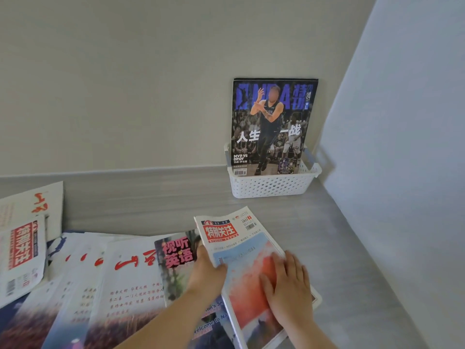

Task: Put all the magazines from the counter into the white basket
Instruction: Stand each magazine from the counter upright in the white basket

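One basketball magazine stood in the white basket while my left hand gripped one red-titled magazine, right hand flat on it

Setting read as a plain indoor room, likely a home or small office corner; you could not tell which. You stood at a grey wood-grain tabletop set into a corner of bare off-white walls. Loose magazines and a white basket were its only furnishings.
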### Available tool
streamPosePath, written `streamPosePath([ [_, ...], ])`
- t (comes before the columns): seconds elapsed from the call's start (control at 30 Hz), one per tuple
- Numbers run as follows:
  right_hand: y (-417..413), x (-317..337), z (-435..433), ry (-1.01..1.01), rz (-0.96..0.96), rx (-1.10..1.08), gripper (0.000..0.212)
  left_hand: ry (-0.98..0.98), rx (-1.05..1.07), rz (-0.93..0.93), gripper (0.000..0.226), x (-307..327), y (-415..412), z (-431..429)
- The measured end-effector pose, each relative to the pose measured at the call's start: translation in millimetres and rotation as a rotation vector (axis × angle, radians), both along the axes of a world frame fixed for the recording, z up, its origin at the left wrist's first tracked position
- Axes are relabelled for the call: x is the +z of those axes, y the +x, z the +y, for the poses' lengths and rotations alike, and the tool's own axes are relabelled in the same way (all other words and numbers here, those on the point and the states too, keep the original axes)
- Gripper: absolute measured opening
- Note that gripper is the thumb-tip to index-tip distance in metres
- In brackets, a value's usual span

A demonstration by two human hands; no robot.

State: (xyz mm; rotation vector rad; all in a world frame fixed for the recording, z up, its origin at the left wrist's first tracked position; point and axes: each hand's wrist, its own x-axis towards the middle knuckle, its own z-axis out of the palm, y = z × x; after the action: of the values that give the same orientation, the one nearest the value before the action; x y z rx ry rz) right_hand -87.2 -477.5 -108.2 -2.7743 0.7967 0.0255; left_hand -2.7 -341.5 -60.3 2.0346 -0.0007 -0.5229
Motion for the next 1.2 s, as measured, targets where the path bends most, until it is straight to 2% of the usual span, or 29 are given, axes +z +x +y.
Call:
streamPosePath([
  [0.13, 0.4, 3.1, -6.4, 0.142, -0.054, -0.047, 0.063, -0.115, -0.005, -0.015, 0.044, 6.3, -2.6, -3.0],
  [0.2, 3.5, 11.0, -9.6, 0.279, -0.167, -0.109, 0.065, -0.187, -0.029, -0.036, 0.041, 17.3, 1.1, 0.7],
  [0.23, 6.1, 17.5, -11.5, 0.403, -0.252, -0.161, 0.062, -0.211, -0.053, -0.061, 0.04, 24.1, 2.7, 2.7],
  [0.33, 17.8, 48.1, -24.1, 0.964, -0.416, -0.314, 0.063, -0.294, -0.116, -0.157, 0.04, 48.6, 10.8, 7.3],
  [0.4, 24.0, 67.9, -39.3, 1.155, -0.415, -0.331, 0.051, -0.34, -0.14, -0.207, 0.041, 64.6, 20.3, 7.9],
  [0.47, 31.2, 86.3, -52.4, 1.153, -0.435, -0.279, 0.034, -0.379, -0.142, -0.252, 0.039, 76.6, 32.2, 5.1],
  [0.6, 54.2, 126.4, -72.2, 1.056, -0.541, -0.192, 0.021, -0.362, -0.119, -0.381, 0.031, 100.8, 60.3, -9.6],
  [0.77, 96.3, 185.3, -105.1, 0.791, -0.687, -0.055, 0.028, -0.259, -0.087, -0.619, 0.018, 150.1, 109.3, -42.2],
  [0.83, 114.4, 205.2, -119.8, 0.74, -0.787, -0.061, 0.031, -0.224, -0.056, -0.67, 0.022, 169.3, 132.2, -56.7],
  [1.0, 160.8, 223.7, -144.9, 0.693, -0.932, -0.077, 0.026, -0.268, 0.001, -0.7, 0.026, 186.8, 174.7, -94.5],
  [1.2, 191.6, 190.3, -165.8, 0.642, -0.836, -0.156, 0.023, -0.192, 0.003, -0.62, 0.022, 158.4, 202.1, -121.0],
])
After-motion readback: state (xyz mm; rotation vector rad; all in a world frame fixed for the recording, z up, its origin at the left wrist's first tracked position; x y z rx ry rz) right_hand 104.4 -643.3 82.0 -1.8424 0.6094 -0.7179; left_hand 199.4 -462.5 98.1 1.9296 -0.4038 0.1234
